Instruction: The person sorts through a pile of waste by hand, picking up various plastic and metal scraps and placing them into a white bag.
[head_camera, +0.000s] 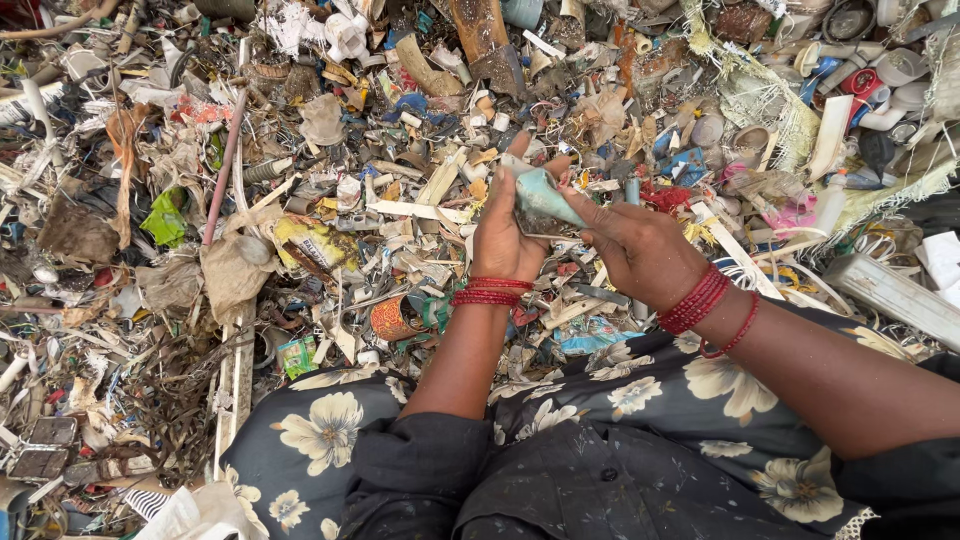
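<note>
Both hands met just above the centre of the frame, over a huge heap of mixed scrap. The left hand (503, 232) was closed around one pale blue-green scrap of plastic (545, 197), thumb and fingers pinching its left side. The right hand (640, 250) gripped the same scrap from the right, fingers curled on its lower edge. So there was one piece, held between two hands, lifted clear of the heap.

Each wrist carried a stack of thin red bangles (490, 291); the exact count on either wrist was too tight to tell, though one loose ring sat apart from the right-hand stack.

In the lower half of the frame lay the person's lap, covered by a dark dress with pale flowers (640, 400).

Around them the scrap heap (420, 180) filled everything else. I could pick out one orange tin can (393, 318) just left of the left wrist, one pink stick (224, 170) slanting in the upper left, one green wrapper (165, 218) beside it, and one long white strip (895, 292) at the right edge. The smaller bits were past counting.
</note>
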